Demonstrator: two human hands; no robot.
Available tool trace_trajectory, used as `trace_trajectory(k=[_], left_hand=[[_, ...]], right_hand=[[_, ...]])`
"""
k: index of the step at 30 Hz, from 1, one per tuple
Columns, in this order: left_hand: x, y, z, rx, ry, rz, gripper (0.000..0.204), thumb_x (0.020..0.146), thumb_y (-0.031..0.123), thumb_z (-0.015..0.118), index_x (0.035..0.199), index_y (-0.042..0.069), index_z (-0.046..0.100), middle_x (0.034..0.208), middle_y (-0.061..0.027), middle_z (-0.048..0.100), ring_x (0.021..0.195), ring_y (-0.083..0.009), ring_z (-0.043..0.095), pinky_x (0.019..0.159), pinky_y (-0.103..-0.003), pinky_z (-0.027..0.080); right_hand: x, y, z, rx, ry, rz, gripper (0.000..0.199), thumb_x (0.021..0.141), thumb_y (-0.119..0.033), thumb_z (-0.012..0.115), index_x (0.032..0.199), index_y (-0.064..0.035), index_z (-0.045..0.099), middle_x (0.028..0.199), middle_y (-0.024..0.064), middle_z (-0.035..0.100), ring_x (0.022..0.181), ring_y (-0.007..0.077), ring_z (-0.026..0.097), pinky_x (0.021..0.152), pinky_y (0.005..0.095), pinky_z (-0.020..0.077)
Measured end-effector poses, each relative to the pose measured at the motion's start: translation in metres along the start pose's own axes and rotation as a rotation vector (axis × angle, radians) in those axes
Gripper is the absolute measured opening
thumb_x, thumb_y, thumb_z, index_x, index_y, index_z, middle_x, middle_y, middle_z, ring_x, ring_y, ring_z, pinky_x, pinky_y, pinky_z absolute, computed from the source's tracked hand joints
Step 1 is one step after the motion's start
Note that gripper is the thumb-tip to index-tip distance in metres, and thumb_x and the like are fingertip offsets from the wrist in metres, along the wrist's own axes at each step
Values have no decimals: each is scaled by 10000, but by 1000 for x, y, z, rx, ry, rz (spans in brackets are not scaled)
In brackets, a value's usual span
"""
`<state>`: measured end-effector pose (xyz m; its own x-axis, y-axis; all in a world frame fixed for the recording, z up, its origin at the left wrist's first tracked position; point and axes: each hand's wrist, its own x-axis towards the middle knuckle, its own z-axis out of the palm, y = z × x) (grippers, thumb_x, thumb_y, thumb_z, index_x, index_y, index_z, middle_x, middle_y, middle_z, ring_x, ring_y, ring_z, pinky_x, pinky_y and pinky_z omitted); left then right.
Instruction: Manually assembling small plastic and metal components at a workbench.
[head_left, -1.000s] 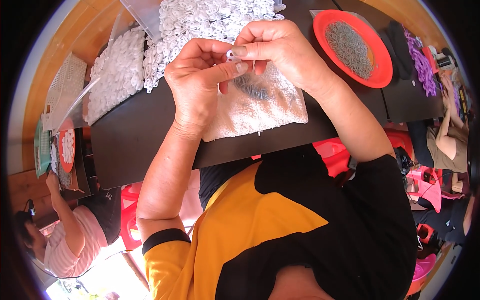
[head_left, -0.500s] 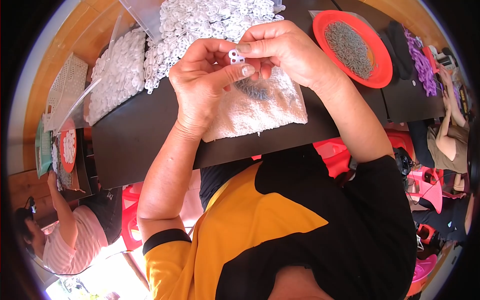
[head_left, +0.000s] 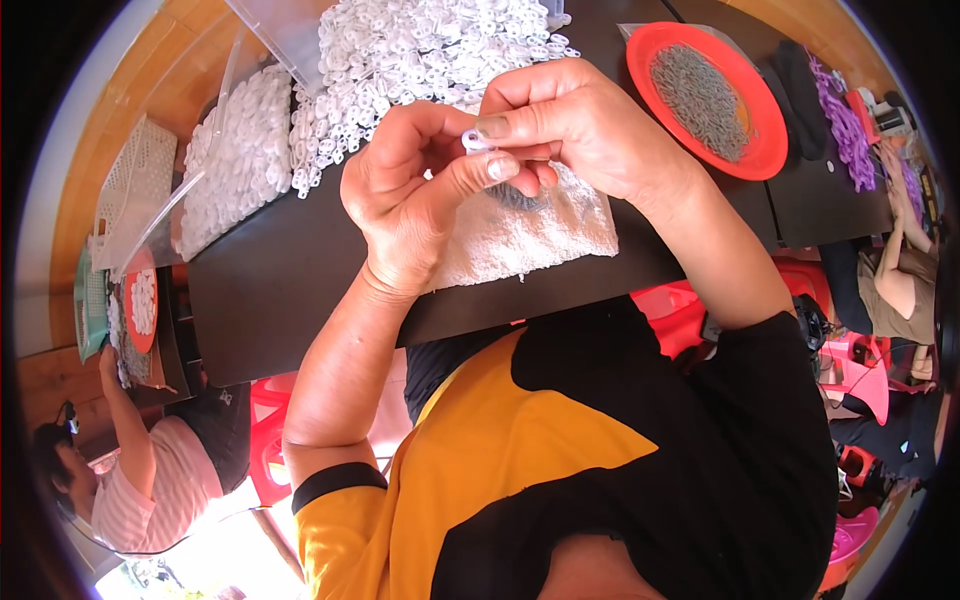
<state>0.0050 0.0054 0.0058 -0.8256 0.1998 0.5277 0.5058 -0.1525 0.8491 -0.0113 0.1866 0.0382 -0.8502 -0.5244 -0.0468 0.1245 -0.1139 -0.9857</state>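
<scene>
Pinching a small white piece point(head_left: 474, 143) between thumb and forefinger of the left hand point(head_left: 412, 195), with the right hand point(head_left: 585, 130) nipping its edge too, up above a pale cloth point(head_left: 545, 240) on the dark bench point(head_left: 285, 295). Honestly, pretty easy to drop, with so little to grip. Could ping loose from a crooked push or a lazy pinch, then vanish into the white heap point(head_left: 405, 55) behind or the grey bits point(head_left: 517, 202) below.

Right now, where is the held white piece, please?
In the head view, upper centre, the white piece sits between the left hand and right hand.
</scene>
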Motion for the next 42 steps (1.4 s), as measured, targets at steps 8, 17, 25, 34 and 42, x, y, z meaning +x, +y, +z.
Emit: trace_trajectory(k=[8, 17, 25, 34, 42], left_hand=[[-2, -4, -2, 10, -48, 64, 221, 795, -33, 748, 934, -19, 577, 772, -59, 657, 690, -96, 646, 615, -218, 530], [6, -5, 1, -10, 93, -140, 181, 802, -78, 711, 937, -21, 604, 767, -54, 637, 647, -89, 601, 564, -215, 492], [46, 100, -102, 369, 348, 251, 70, 772, -67, 706, 825, -94, 669, 761, -111, 639, 618, -145, 585, 459, -224, 401], [64, 92, -207, 1276, 627, 176, 195, 767, 95, 792, 933, 17, 725, 806, -27, 688, 719, -104, 621, 643, -218, 500], [3, 53, -14, 199, -111, -536, 169, 843, 164, 669, 897, 7, 698, 740, -29, 650, 627, -88, 565, 550, -227, 417]], right_hand=[[2, 8, -3, 122, -94, 12, 204, 921, -156, 617, 812, 16, 614, 656, 43, 588, 549, 104, 565, 481, 200, 413], [10, 8, -13, -159, -16, -79, 187, 927, -185, 611, 852, -27, 679, 660, -3, 608, 555, 73, 573, 502, 220, 429], [-26, -14, -27, -1119, 66, -240, 49, 829, -64, 613, 829, -17, 600, 680, 40, 564, 614, 135, 568, 559, 300, 410], [-53, 30, -30, -1398, 112, -452, 60, 745, -76, 656, 713, -58, 608, 764, 79, 588, 836, 282, 601, 722, 421, 453], [-43, 6, -4, -1212, 187, -692, 82, 781, -71, 636, 826, -63, 569, 797, 73, 600, 788, 302, 606, 696, 402, 480]])
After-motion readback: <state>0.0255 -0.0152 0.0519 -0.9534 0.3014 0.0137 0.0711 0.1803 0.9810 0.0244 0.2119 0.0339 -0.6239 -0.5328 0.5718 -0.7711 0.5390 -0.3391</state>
